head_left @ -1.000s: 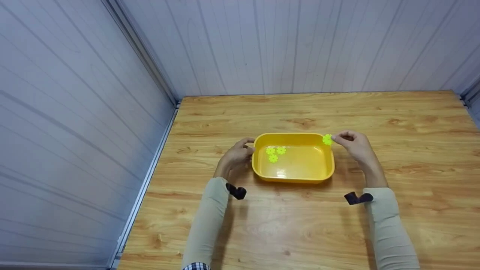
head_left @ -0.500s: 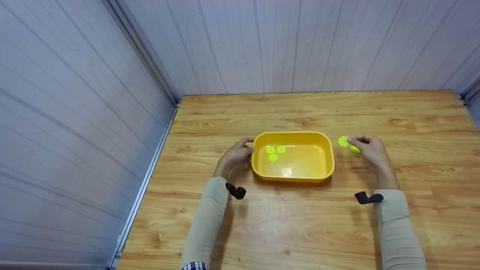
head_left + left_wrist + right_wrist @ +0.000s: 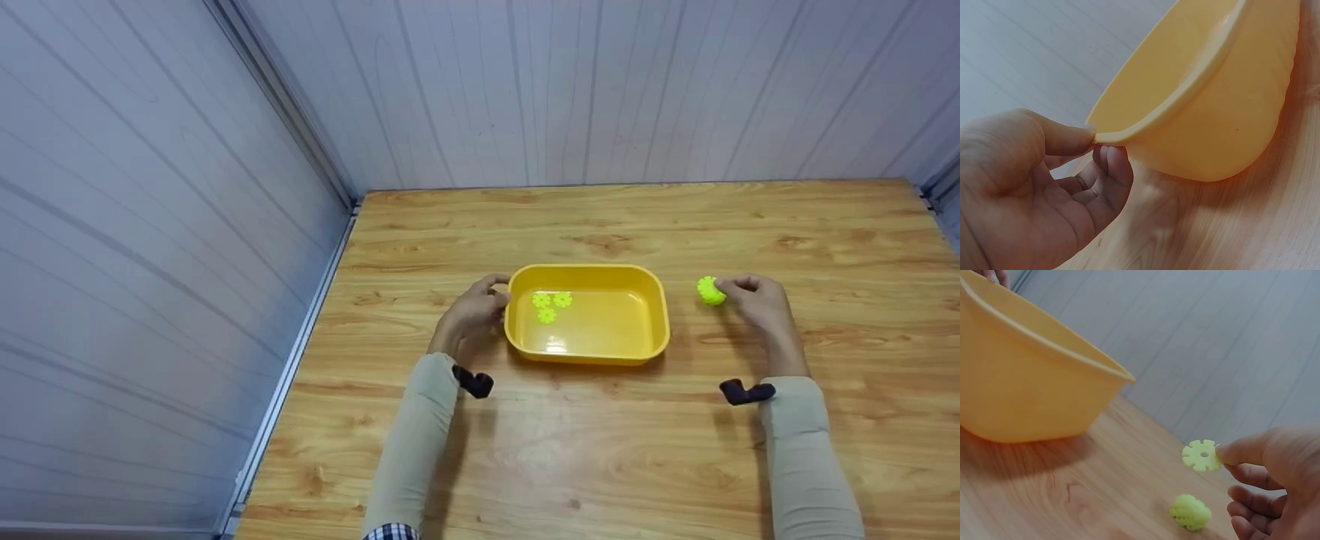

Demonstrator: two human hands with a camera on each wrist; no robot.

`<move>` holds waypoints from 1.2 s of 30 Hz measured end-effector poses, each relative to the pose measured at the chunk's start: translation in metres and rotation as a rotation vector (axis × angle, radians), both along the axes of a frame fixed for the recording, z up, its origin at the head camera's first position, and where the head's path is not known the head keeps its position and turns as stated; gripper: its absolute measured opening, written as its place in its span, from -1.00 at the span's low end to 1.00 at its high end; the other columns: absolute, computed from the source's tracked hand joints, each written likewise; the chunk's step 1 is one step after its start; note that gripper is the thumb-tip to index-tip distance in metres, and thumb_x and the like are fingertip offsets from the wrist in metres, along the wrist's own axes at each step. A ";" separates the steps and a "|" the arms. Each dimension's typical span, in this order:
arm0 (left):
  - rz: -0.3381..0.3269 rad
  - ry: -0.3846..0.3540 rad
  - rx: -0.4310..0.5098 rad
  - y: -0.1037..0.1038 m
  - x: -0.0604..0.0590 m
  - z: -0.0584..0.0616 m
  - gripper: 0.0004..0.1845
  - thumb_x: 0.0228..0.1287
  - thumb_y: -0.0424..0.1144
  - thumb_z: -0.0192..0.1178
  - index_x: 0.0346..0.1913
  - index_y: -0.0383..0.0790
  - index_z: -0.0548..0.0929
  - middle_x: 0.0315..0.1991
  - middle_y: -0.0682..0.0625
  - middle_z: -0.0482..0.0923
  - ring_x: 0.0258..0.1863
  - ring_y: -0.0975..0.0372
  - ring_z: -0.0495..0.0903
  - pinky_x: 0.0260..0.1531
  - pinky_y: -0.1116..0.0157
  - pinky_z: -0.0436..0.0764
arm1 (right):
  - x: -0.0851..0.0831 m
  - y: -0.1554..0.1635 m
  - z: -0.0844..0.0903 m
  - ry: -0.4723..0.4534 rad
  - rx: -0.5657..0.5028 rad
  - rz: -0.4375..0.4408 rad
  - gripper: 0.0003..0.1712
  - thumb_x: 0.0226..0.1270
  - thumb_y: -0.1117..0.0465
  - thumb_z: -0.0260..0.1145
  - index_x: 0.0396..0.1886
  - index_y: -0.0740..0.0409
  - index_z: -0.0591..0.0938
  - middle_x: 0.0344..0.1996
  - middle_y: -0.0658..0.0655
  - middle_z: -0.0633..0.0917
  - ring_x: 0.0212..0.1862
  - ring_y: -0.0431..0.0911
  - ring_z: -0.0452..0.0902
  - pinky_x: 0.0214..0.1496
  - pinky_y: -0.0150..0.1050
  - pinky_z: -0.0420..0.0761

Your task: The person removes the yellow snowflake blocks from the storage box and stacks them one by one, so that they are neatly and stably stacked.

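A yellow plastic basin [image 3: 589,278] sits on the table, and three yellow-green notched discs [image 3: 547,316] lie inside it toward the left. My left hand [image 3: 471,311] pinches the basin's left rim between thumb and fingers, plain in the left wrist view [image 3: 1050,185]. To the right of the basin, my right hand [image 3: 763,309] pinches one notched disc [image 3: 1195,458] with a hole at its centre. Below that disc, apart from it in the right wrist view, a small pile of matching discs [image 3: 1190,513] rests on the table.
The wooden table [image 3: 555,450] runs back to a pale panelled wall [image 3: 555,97]. Another panelled wall [image 3: 150,262] stands along the left side. A dark wrist camera [image 3: 746,391] sticks out from the right sleeve, and another [image 3: 472,382] from the left.
My right hand has carried its disc rightward from above the basin's right rim to over the pile of discs. The left hand and basin have stayed put.
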State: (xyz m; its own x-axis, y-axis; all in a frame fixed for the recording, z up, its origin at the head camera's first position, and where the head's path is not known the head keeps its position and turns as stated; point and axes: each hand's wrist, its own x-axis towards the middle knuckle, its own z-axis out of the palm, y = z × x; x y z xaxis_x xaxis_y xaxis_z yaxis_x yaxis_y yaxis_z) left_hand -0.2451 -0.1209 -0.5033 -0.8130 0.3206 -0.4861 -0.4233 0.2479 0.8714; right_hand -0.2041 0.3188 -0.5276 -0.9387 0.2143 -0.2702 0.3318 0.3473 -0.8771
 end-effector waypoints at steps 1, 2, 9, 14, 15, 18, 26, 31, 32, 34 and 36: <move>-0.001 0.001 -0.004 0.000 0.000 0.000 -0.62 0.39 -0.29 -0.05 0.24 -0.05 0.35 -0.26 -0.13 0.35 -0.39 0.10 0.37 -0.26 0.12 0.39 | 0.000 0.002 -0.001 -0.008 0.011 -0.002 -0.35 0.19 -0.24 0.17 0.02 0.22 0.48 -0.10 0.03 0.45 -0.05 -0.05 0.31 -0.09 -0.19 0.38; -0.003 0.003 -0.007 0.000 0.000 0.000 -0.62 0.39 -0.30 -0.06 0.24 -0.07 0.35 -0.26 -0.14 0.35 -0.39 0.11 0.37 -0.24 0.12 0.39 | 0.000 0.003 -0.002 -0.015 0.026 -0.003 -0.33 0.19 -0.25 0.16 0.02 0.22 0.48 -0.08 0.04 0.45 -0.06 -0.05 0.30 -0.11 -0.20 0.37; 0.000 0.037 -0.010 0.000 0.000 -0.004 -0.61 0.38 -0.29 -0.04 0.24 -0.07 0.35 -0.28 -0.12 0.37 -0.44 0.13 0.39 -0.32 0.14 0.41 | -0.004 0.010 -0.011 -0.055 0.080 -0.019 -0.30 0.21 -0.27 0.13 0.05 0.25 0.48 0.02 0.14 0.42 -0.03 -0.05 0.28 -0.14 -0.23 0.33; -0.004 0.047 -0.008 -0.001 0.002 -0.005 -0.63 0.38 -0.29 -0.05 0.22 -0.07 0.37 -0.31 -0.12 0.39 -0.46 0.10 0.39 -0.38 0.12 0.40 | -0.005 0.011 -0.012 -0.070 0.077 -0.021 -0.29 0.21 -0.27 0.12 0.07 0.24 0.46 0.04 0.16 0.41 -0.05 -0.03 0.28 -0.16 -0.21 0.35; -0.004 0.042 0.003 -0.001 0.002 -0.005 -0.63 0.38 -0.29 -0.05 0.22 -0.07 0.36 -0.31 -0.13 0.39 -0.46 0.09 0.38 -0.39 0.12 0.39 | -0.005 0.011 -0.012 -0.072 0.075 -0.022 -0.29 0.21 -0.27 0.12 0.06 0.24 0.46 0.03 0.16 0.41 -0.05 -0.03 0.29 -0.16 -0.21 0.36; 0.000 0.026 0.035 0.000 0.002 -0.006 -0.62 0.38 -0.30 -0.06 0.23 -0.08 0.34 -0.31 -0.13 0.36 -0.47 0.09 0.35 -0.39 0.14 0.36 | -0.005 0.012 -0.012 -0.079 0.069 -0.024 -0.29 0.20 -0.28 0.13 0.05 0.23 0.46 0.03 0.14 0.42 -0.04 -0.03 0.30 -0.14 -0.21 0.37; 0.009 0.011 0.034 -0.001 0.001 -0.006 -0.61 0.38 -0.30 -0.06 0.24 -0.06 0.34 -0.27 -0.14 0.36 -0.48 0.11 0.36 -0.37 0.12 0.35 | -0.007 0.013 -0.013 -0.113 0.102 -0.024 -0.29 0.22 -0.27 0.09 0.08 0.24 0.45 0.02 0.17 0.44 -0.09 -0.05 0.34 -0.19 -0.26 0.41; 0.025 -0.005 0.022 0.000 0.000 -0.005 -0.62 0.38 -0.28 -0.05 0.23 -0.04 0.37 -0.24 -0.13 0.36 -0.45 0.14 0.39 -0.33 0.12 0.37 | -0.006 0.012 -0.013 -0.104 0.131 -0.030 -0.32 0.25 -0.24 0.08 0.06 0.25 0.47 0.01 0.20 0.45 -0.09 -0.05 0.35 -0.19 -0.27 0.40; 0.028 -0.007 0.017 0.000 0.000 -0.005 -0.63 0.38 -0.28 -0.05 0.22 -0.03 0.37 -0.24 -0.12 0.37 -0.45 0.14 0.40 -0.33 0.12 0.38 | -0.006 0.011 -0.013 -0.098 0.136 -0.028 -0.32 0.26 -0.24 0.08 0.06 0.26 0.47 0.02 0.20 0.45 -0.09 -0.04 0.35 -0.18 -0.27 0.40; 0.032 -0.013 0.012 0.000 0.000 -0.004 -0.63 0.37 -0.27 -0.05 0.21 -0.02 0.38 -0.24 -0.12 0.37 -0.45 0.14 0.39 -0.34 0.12 0.37 | -0.006 0.011 -0.012 -0.085 0.150 -0.023 -0.34 0.27 -0.22 0.07 0.05 0.26 0.47 0.02 0.20 0.46 -0.09 -0.04 0.36 -0.18 -0.27 0.40; 0.029 -0.011 0.010 0.000 0.000 -0.005 -0.64 0.38 -0.27 -0.04 0.21 -0.02 0.39 -0.24 -0.12 0.37 -0.43 0.12 0.40 -0.34 0.12 0.38 | -0.006 0.010 -0.012 -0.084 0.159 -0.023 -0.34 0.27 -0.22 0.07 0.06 0.26 0.47 0.01 0.20 0.46 -0.10 -0.04 0.35 -0.20 -0.26 0.40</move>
